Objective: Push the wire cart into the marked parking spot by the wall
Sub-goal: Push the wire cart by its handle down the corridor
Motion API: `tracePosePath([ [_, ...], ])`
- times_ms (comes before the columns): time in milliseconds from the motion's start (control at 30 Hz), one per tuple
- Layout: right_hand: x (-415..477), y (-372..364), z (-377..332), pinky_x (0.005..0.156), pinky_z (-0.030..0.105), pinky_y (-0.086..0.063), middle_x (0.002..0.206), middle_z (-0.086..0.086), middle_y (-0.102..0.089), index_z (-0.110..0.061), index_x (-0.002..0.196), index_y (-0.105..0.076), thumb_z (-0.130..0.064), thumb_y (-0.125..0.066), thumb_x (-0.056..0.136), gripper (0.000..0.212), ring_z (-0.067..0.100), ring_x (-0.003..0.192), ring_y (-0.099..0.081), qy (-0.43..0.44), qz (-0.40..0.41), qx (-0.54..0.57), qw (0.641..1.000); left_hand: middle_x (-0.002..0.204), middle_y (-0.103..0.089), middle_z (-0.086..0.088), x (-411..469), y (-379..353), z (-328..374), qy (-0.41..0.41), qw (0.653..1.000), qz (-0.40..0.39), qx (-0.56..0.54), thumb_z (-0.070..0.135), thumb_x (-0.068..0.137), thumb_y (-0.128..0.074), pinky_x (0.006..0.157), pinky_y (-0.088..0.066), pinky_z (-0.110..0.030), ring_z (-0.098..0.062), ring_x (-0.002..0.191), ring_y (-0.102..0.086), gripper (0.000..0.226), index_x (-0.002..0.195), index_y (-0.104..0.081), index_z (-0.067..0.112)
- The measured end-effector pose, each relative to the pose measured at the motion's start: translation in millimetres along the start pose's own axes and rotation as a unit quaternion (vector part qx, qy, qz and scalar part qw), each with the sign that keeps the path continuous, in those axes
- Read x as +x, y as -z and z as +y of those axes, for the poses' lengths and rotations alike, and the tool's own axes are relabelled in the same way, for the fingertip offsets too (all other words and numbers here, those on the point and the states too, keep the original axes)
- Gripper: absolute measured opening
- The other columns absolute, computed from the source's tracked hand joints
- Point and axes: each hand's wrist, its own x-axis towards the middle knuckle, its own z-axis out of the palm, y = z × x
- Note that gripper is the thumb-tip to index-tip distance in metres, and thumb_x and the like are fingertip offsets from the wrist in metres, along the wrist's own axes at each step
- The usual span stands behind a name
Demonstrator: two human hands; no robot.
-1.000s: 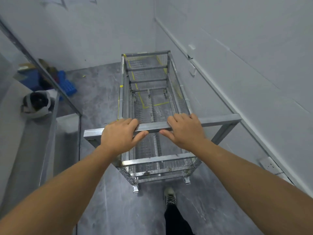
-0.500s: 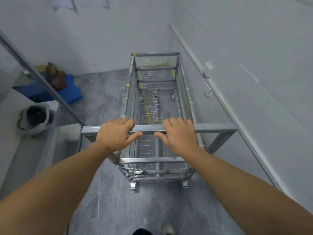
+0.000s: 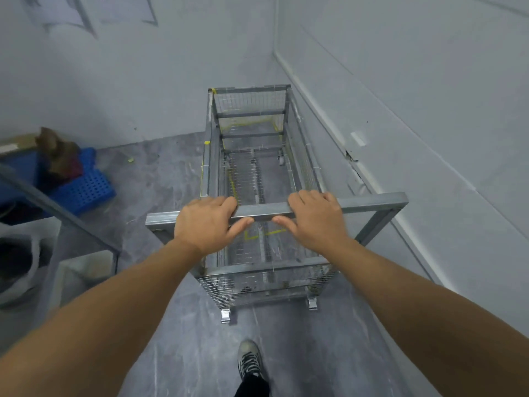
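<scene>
Shoe [image 3: 249,359] showed at the bottom edge on the grey floor [image 3: 183,353], person standing just behind the wire cart [image 3: 252,179]. Both grips were clamped on the cart's handle bar [image 3: 369,202]: left hand [image 3: 206,224] and right hand [image 3: 313,220] sat side by side near the bar's middle, fingers over the top, thumbs under. Cart stood lengthwise just beside the right wall [image 3: 400,110], w/ yellow floor tape [image 3: 263,234] visible through its mesh bottom, so prob. already partly over the marked spot. Judged: steel frame, stiff, not light but rolls on casters; bar is the sensible hold, hands spread wider for steering. Basket looked empty, nothing seen inside. Further off on the left, a blue perforated crate [image 3: 86,190] held brown and dark red stuff, too blurred to name. Far wall [image 3: 143,81] closed the corner.
</scene>
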Motion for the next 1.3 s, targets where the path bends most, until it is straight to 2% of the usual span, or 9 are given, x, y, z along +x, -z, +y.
tracePosePath([
  [300,127.6,-60.1,53.8,0.07,0.038,-0.034,0.081,-0.001,-0.058,-0.018,0.087,-0.053,-0.072,-0.029,0.088,0.058,0.024,0.076,-0.054,-0.005,-0.021,-0.017,1.0,0.072,-0.056,0.008,127.8,-38.7,-62.9,0.009,1.0,-0.025,-0.006,0.072,0.089,-0.019,0.053,-0.027,-0.031,-0.016,0.06,-0.049,0.052,0.08,-0.04,0.026],
  [600,241.5,-113.4,87.8,0.073,0.041,-0.039,0.082,0.001,-0.059,-0.016,0.089,-0.055,-0.071,-0.025,0.09,0.063,0.025,0.076,-0.054,0.0,-0.031,-0.016,0.999,0.069,-0.054,0.006,233.7,-82.8,-131.0,0.011,1.0,-0.01,-0.016,0.072,0.09,-0.026,0.049,-0.03,-0.027,-0.016,0.057,-0.047,0.052,0.078,-0.042,0.024],
  [800,316.9,-147.7,109.7,0.071,0.041,-0.041,0.082,0.002,-0.06,-0.015,0.092,-0.057,-0.068,-0.042,0.091,0.055,0.025,0.075,-0.055,0.01,-0.015,-0.017,1.0,0.067,-0.053,0.005,302.2,-113.3,-178.4,0.013,1.0,0.001,-0.018,0.074,0.09,-0.024,0.047,-0.033,-0.025,-0.015,0.055,-0.046,0.055,0.079,-0.044,0.024],
  [967,375.5,-173.7,125.1,0.072,0.041,-0.04,0.083,0.002,-0.06,-0.016,0.092,-0.056,-0.069,-0.041,0.09,0.055,0.026,0.076,-0.054,0.011,-0.021,-0.025,0.999,0.065,-0.053,0.003,353.3,-129.6,-210.6,0.019,1.0,0.006,-0.018,0.075,0.089,-0.023,0.047,-0.032,-0.026,-0.019,0.053,-0.048,0.058,0.079,-0.044,0.022],
  [1100,389.4,-189.6,139.2,0.067,0.04,-0.038,0.078,0.004,-0.058,-0.014,0.09,-0.056,-0.067,-0.045,0.092,0.054,0.026,0.07,-0.053,0.03,0.028,-0.031,0.999,0.066,-0.054,0.002,370.1,-138.0,-216.4,0.009,1.0,0.026,-0.002,0.069,0.091,-0.035,0.047,-0.029,-0.025,-0.02,0.055,-0.05,0.051,0.078,-0.047,0.021],
  [1200,388.0,-190.5,141.4,0.067,0.039,-0.036,0.078,0.004,-0.056,-0.014,0.089,-0.054,-0.067,-0.041,0.094,0.055,0.026,0.069,-0.052,0.036,0.022,-0.023,0.999,0.065,-0.056,0.0,369.7,-137.5,-215.1,0.0,0.999,0.035,0.006,0.065,0.09,-0.045,0.049,-0.026,-0.026,-0.023,0.056,-0.053,0.048,0.076,-0.048,0.02],
  [1300,389.9,-187.3,134.7,0.068,0.038,-0.035,0.079,0.003,-0.056,-0.016,0.089,-0.053,-0.068,-0.036,0.094,0.055,0.025,0.071,-0.051,0.032,0.011,-0.019,0.999,0.064,-0.056,0.001,368.5,-134.9,-218.4,-0.001,0.999,0.032,0.005,0.066,0.09,-0.043,0.05,-0.027,-0.026,-0.022,0.056,-0.053,0.049,0.075,-0.048,0.02],
])
